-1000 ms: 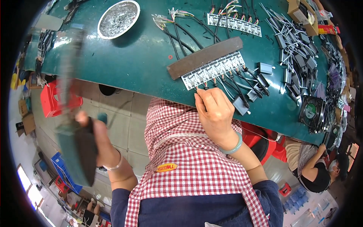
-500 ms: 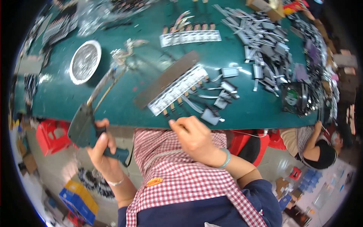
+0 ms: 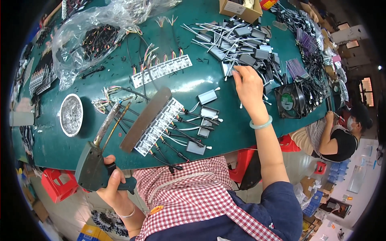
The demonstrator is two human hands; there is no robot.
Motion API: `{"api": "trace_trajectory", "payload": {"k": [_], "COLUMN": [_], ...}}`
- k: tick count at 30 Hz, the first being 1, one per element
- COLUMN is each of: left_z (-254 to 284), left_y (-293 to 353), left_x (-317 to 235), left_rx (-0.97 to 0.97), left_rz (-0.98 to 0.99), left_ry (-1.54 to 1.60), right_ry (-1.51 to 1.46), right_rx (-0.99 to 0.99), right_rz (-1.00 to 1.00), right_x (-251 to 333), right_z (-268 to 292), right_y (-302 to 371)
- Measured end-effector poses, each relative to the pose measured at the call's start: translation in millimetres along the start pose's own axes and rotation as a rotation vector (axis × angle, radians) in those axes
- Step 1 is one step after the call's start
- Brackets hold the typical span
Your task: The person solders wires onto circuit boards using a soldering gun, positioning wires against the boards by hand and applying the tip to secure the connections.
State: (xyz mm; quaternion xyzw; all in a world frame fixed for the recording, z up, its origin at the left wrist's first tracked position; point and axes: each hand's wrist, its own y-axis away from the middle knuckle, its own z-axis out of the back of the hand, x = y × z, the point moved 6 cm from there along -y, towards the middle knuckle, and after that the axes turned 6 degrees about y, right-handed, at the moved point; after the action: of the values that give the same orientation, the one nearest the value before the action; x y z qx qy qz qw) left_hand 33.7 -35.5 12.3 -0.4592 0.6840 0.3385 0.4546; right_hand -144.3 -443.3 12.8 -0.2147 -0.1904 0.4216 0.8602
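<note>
My left hand [image 3: 113, 189] is wrapped round the handle of a dark green soldering gun [image 3: 89, 168]. Its metal barrel and a thin brass-coloured tube point up over the table. My right hand [image 3: 250, 89] is stretched out to the near edge of a heap of grey box-shaped modules with white leads [image 3: 245, 40]. Its thumb and forefinger come together beside one module; what is between them is too small to make out. In front of me a white circuit board strip [image 3: 159, 127] lies slanted against a brown bar [image 3: 145, 120]. Wires join the strip to several grey modules [image 3: 207, 97].
Left of the brown bar stands a white bowl [image 3: 71, 115] with a silvery lining. A second board strip [image 3: 163, 71] with wires lies farther back. Beyond are a clear plastic bag [image 3: 72, 52], a black fan [image 3: 289, 100] and a cardboard box [image 3: 240, 11]. A co-worker [image 3: 341, 138] sits at right.
My right hand has moved from the table's front edge, by the strip, out to the heap of modules. The soldering gun stays in my left hand. The view has shifted.
</note>
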Motion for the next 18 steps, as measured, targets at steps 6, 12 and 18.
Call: {"api": "trace_trajectory", "payload": {"k": [6,12,18], "left_z": [-22,-32,-31], "left_y": [-1,-2,-2], "left_x": [6,3,13], "left_rx": [-0.050,-0.019,-0.009], "left_rz": [0.074,0.063,0.119], "left_ry": [-0.047,-0.058,-0.038], "right_ry": [0.198,-0.016,-0.568], "right_rx": [0.082,0.191,0.354], "right_rz": [-0.254,-0.356,-0.369], "right_x": [-19,-32,29], "right_z": [-38,3,77], "right_y": [-23,-20,10]}}
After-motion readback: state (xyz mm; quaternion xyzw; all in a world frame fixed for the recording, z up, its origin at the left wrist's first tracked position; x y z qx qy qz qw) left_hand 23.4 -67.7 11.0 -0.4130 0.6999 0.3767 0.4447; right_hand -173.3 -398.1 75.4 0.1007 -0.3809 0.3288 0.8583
